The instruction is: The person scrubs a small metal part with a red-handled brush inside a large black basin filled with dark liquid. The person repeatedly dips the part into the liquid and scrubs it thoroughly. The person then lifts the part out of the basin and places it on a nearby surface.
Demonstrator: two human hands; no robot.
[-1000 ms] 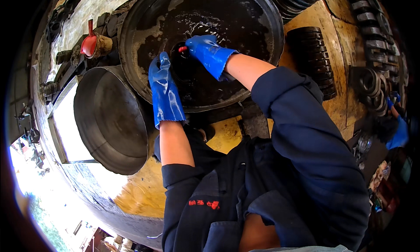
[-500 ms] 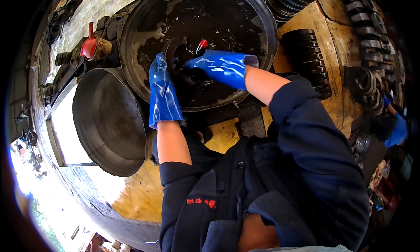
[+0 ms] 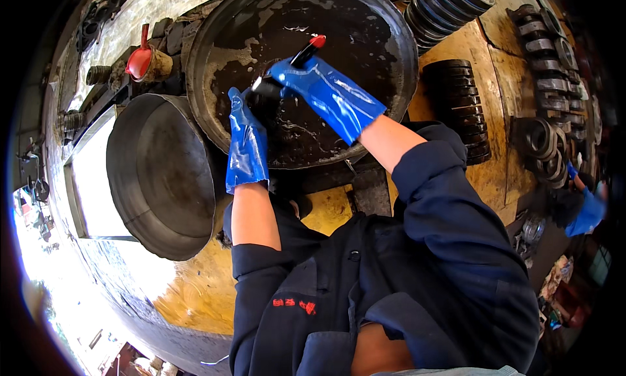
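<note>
Both my hands wear long blue rubber gloves over a wide round pan [image 3: 407,82] of dark, wet-looking liquid. My right hand [image 3: 306,76] is closed round a black-handled brush [image 3: 303,53] with a red end. Its head points down toward my left hand and is blurred. My left hand [image 3: 246,131] is upright at the pan's near left, its fingers closed against a dark curved part [image 3: 263,107]. Much of that part is lost against the liquid and behind the gloves.
Left of the pan stands a deep metal tub [image 3: 160,177]. A red ladle [image 3: 139,61] rests beside a small pot. Stacks of dark rings [image 3: 456,108] and ribbed metal parts [image 3: 551,69] line the right. Another person's blue-clad arm [image 3: 583,210] shows at far right.
My right hand has risen and tilted, and the brush's red end has moved up. The curved part by my left hand has dropped or turned, so its arc no longer shows.
</note>
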